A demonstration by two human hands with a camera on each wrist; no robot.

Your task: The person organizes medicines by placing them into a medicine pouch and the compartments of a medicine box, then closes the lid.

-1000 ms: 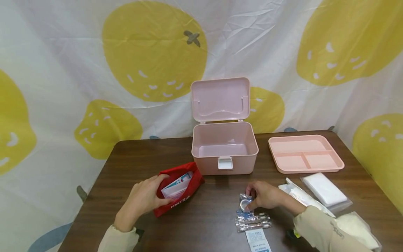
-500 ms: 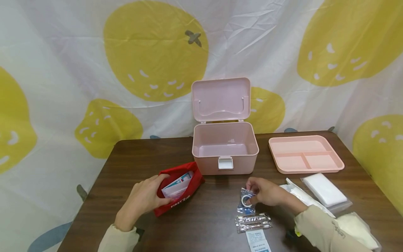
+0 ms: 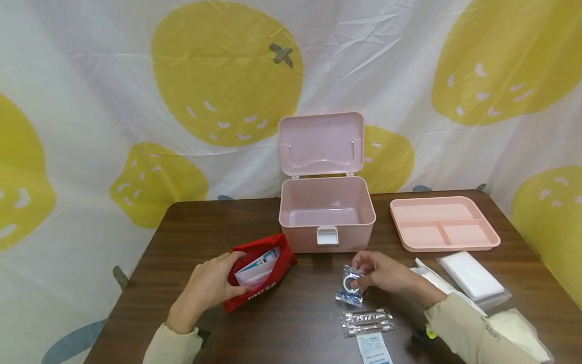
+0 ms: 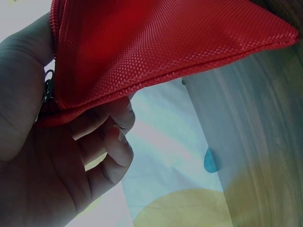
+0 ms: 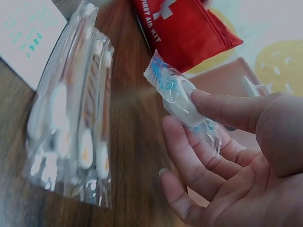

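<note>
My left hand (image 3: 204, 285) grips the edge of a red first aid pouch (image 3: 283, 273), which stands unzipped with packets (image 3: 258, 268) inside. In the left wrist view, thumb and fingers lie either side of the red fabric (image 4: 156, 47), near a zip pull. My right hand (image 3: 384, 273) pinches a small roll of white tape (image 3: 350, 285) in a clear, blue-printed wrapper. The right wrist view shows this tape roll (image 5: 182, 99) between thumb and fingers, off the table. Below it lie wrapped cotton swabs (image 3: 367, 322) and an alcohol pad packet (image 3: 374, 349).
A pink box (image 3: 300, 240) with its lid (image 3: 320, 144) raised stands behind the pouch. To its right is a pink divided tray (image 3: 441, 222). White wrapped packets (image 3: 473, 275) lie along the right side, partly behind my right forearm. A patterned cloth hangs behind the table.
My right hand has lifted the wrapped tape roll off the table, away from the cotton swabs and slightly towards the box. My left hand has stayed on the pouch.
</note>
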